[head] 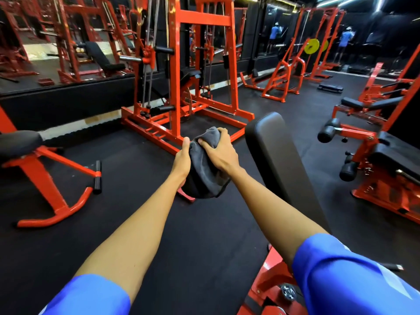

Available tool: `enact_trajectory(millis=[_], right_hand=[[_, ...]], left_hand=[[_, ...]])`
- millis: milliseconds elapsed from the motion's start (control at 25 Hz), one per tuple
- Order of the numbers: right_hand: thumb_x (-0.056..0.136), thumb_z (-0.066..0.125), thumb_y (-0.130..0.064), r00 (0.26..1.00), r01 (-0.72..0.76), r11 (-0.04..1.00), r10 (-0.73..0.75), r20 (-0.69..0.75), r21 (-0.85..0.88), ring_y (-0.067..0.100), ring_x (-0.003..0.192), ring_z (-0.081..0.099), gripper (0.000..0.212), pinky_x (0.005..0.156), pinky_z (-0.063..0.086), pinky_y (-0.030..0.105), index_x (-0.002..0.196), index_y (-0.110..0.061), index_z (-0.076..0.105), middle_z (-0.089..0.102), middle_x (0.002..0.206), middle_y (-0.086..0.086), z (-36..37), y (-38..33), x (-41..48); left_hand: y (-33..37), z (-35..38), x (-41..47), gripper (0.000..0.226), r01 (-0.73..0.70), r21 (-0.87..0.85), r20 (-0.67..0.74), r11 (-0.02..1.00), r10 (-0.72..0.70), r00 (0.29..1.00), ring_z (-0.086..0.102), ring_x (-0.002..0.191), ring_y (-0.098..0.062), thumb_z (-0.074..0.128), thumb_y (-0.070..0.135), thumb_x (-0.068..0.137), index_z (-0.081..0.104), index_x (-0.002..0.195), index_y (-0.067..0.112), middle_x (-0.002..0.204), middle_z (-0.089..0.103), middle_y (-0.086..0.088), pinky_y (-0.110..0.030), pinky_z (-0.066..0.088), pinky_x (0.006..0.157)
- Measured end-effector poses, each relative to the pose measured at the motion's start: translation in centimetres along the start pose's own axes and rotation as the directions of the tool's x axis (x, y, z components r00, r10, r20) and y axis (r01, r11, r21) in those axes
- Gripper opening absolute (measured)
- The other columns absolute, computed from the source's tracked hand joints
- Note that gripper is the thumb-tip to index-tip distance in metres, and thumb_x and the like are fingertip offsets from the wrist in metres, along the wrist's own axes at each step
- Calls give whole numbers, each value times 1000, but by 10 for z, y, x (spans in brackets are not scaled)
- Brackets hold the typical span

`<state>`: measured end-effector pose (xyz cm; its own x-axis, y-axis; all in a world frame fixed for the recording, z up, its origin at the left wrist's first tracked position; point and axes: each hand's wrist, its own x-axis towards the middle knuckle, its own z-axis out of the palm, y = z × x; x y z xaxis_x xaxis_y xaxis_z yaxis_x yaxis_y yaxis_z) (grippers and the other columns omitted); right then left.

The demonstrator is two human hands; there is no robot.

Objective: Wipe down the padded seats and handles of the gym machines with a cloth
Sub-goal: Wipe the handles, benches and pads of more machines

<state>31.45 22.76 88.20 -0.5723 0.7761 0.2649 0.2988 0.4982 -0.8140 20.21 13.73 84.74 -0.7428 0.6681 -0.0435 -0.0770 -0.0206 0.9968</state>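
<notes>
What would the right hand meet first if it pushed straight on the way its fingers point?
The grey cloth that the right hand grips; past it, probably the left hand holding the black pad, though depth is unclear.

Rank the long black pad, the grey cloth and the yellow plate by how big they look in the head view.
1. long black pad
2. grey cloth, bunched up
3. yellow plate: smallest here, but far from the camera, so its true size is unsure

pad [192, 189]: mostly under cloth [204, 160] | left hand [183, 158]: fingers hidden
</notes>
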Motion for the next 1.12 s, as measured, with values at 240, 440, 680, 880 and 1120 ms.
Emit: enact_trajectory(millis=[240,440,680,880,1120], right_hand=[[86,63,-72,991,-59,990,74,115,-130,28,128,48,73,106,44,52,135,-20,46,47,136,2,35,-2,20],[100,44,-66,932,-16,992,61,358,-127,24,67,61,55,67,48,39,77,-16,50,67,71,10,58,-10,56],[92,65,-59,915,-8,998,30,403,-54,18,88,66,43,77,55,36,100,-16,63,70,100,-1,102,5,118],[95,71,-34,969,-71,996,55,241,61,23,103,68,25,83,53,35,111,-15,70,74,109,5,130,25,194],[90,77,-44,981,-136,990,132,143,23,11,71,50,38,59,37,28,76,-20,51,56,77,-5,137,36,262]], left_hand=[[15,-27,18,55,-54,42,-44,998,56,997,71,95,-16,40,64,102,74,100,20,98,77,-1,-31,55,83],[8,-46,66,43,-59,50,-52,997,62,997,72,95,-20,47,51,104,68,106,13,99,75,-7,-33,57,83],[2,-68,152,26,-67,35,7,997,66,998,70,102,-24,62,34,94,66,104,11,106,73,-11,-34,56,88],[6,-74,218,24,-92,201,143,975,63,988,62,93,-17,64,0,89,62,109,12,98,67,-4,-31,52,84],[21,-53,294,29,-93,600,25,795,98,995,60,99,-31,67,34,93,56,99,8,106,65,-13,-40,44,79]])
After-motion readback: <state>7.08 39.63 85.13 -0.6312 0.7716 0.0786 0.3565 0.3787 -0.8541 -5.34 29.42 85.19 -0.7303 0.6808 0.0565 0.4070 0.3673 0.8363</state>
